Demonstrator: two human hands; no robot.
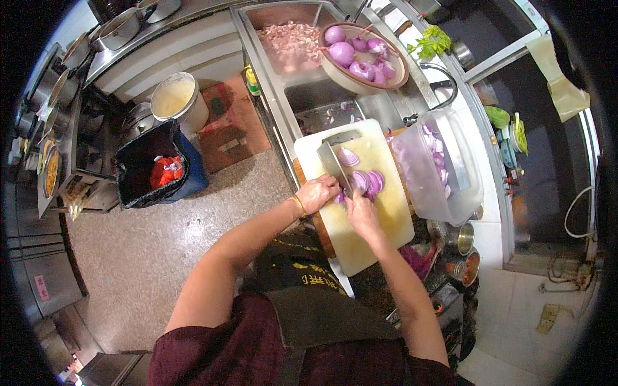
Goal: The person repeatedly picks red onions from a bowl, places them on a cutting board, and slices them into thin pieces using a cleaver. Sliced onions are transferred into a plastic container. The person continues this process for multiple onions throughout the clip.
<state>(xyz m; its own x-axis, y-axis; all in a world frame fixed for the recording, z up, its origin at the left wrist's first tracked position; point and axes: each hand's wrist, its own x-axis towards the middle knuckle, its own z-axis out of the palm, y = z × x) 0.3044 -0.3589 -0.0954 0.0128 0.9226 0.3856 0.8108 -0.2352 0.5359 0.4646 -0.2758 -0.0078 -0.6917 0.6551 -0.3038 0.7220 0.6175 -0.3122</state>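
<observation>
My right hand grips the handle of a cleaver, whose broad blade stands on edge over a white cutting board. Close to the blade's left side, my left hand has its fingers curled on a piece of red onion, mostly hidden by the fingers. Sliced red onion lies just right of the blade. Farther up the board rests a cut onion wedge.
Beyond the board, a bowl of peeled red onions sits over a steel sink with pale meat pieces. A clear plastic tub holding cut onion stands at the right. A lined bin and a white bucket occupy the floor at left.
</observation>
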